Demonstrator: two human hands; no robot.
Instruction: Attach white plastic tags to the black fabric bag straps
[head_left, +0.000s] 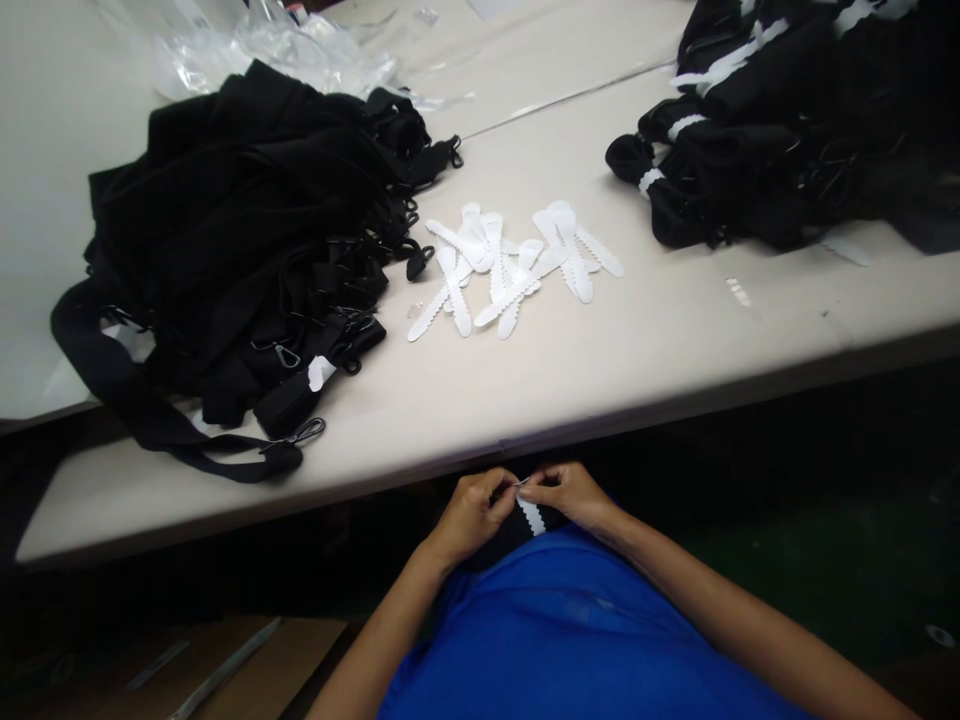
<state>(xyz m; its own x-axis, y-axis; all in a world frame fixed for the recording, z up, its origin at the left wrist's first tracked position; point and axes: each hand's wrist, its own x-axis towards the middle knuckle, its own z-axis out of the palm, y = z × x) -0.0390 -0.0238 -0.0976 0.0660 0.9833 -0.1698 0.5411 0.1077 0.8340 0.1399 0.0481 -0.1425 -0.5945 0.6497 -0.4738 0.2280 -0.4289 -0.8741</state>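
Below the table's front edge, my left hand and my right hand meet close to my body. Both pinch a white serrated paper band, which runs over a black strap bundle at my lap. My fingers hide the band's upper end, so I cannot tell whether it is fastened. On the table ahead lies a loose pile of white serrated strips. Left of it is a large heap of black straps with metal clips.
At the right back sit black strap bundles with white bands around them. Clear plastic bags lie behind the left heap. The pale table's front edge runs just beyond my hands. A cardboard box is low at the left.
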